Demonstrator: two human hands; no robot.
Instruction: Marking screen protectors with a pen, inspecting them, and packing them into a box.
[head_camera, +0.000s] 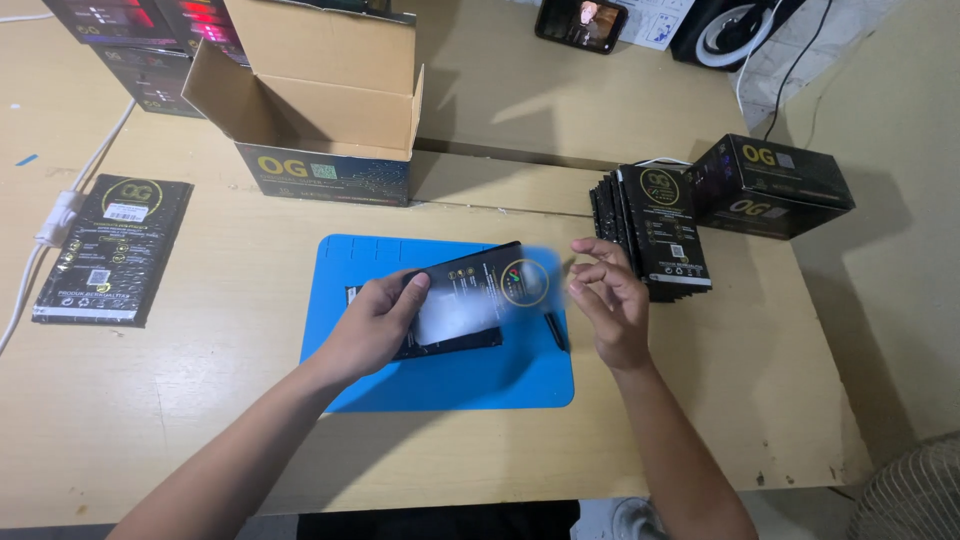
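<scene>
Pale wooden tabletop (200, 400) carries a blue rubber work mat (500, 380) near its middle. Over the mat, the left hand (375, 325) clasps a flat black packet with a gold ring emblem (480, 290), thumb on top, fingers beneath; the packet is blurred. The right hand (610, 300) hovers just right of it, fingers loosely spread, holding nothing. Right of that hand leans a stack of similar black packets (655, 230) beside a closed black box (770, 185). Farther off stands an open cardboard carton (320, 110).
</scene>
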